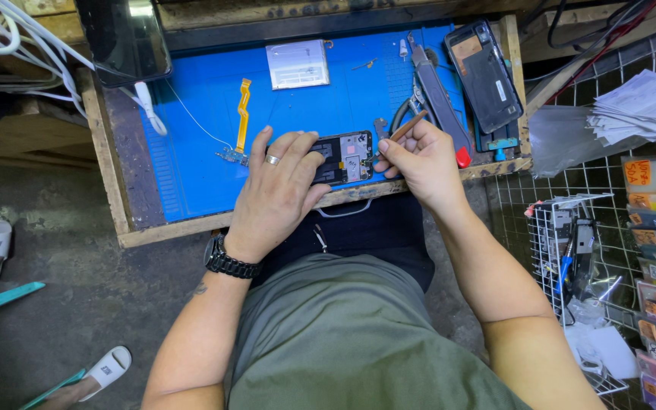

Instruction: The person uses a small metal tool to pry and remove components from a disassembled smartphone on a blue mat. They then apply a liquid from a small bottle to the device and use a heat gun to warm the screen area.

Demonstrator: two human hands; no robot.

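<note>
An opened phone (343, 157) is pressed flat under the spread fingers of the left hand (279, 186) at the centre of the frame, near the front edge of a blue mat (206, 163). A ring is worn on that hand and a black watch (225, 260) on its wrist. A thin brown tool (406, 127) is pinched between the closed fingers of the right hand (419, 161), with its tip set at the right end of the phone. A yellow ribbon cable (242, 118) is laid just left of the left hand. A white rectangular part (297, 64) is placed above, at the upper centre. A dark back cover (484, 74) is propped at the upper right, with grey tweezers (436, 91) beside it. A wire rack (575, 250) is seen at the right edge.
</note>
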